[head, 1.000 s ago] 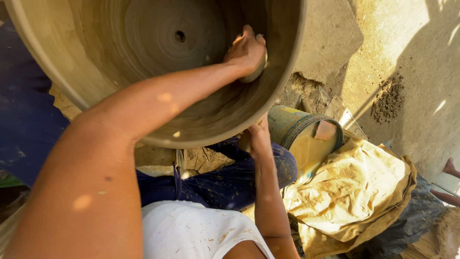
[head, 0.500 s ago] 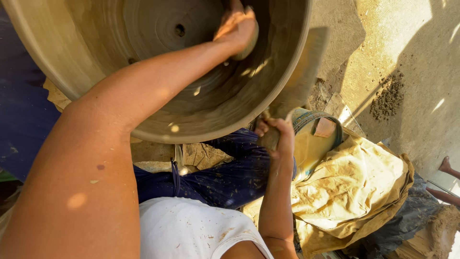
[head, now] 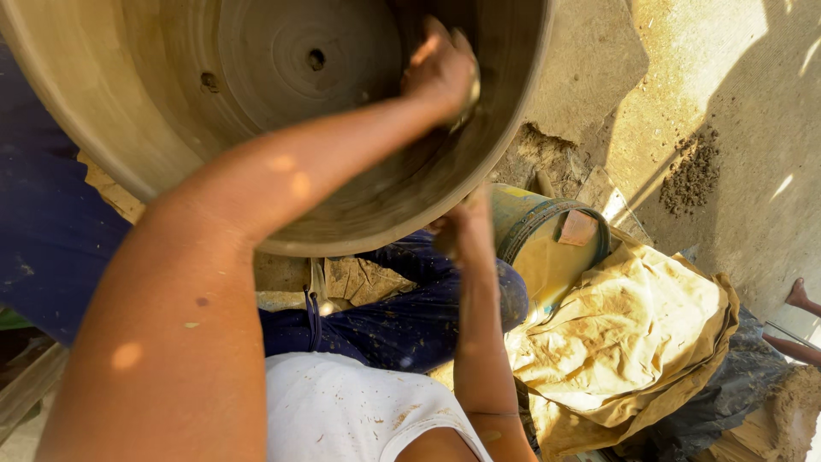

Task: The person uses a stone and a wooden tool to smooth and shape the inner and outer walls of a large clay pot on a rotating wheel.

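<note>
A large grey-brown clay pot (head: pixel 128 128) lies tilted towards me, with its mouth open and a small hole in its base. My left arm reaches inside, and my left hand (head: pixel 440 68) presses on the right inner wall, closed over a small rounded object. My right hand (head: pixel 462 224) is outside the pot just under the rim. Its fingers are curled around something dark that rests against the outer wall. The two hands sit on opposite sides of the same stretch of wall.
A yellow bucket (head: pixel 547 248) stands by my knee on a crumpled tan sack (head: pixel 633 342). Clay-spattered blue trousers (head: pixel 402 316) lie under the pot. Crumbs of clay (head: pixel 693 171) lie on the sunlit ground. Another person's feet (head: pixel 804 299) show at the right edge.
My left hand slid up the inner wall and came back down a little. My right hand swung out to the right and returned against the outer wall below the rim.
</note>
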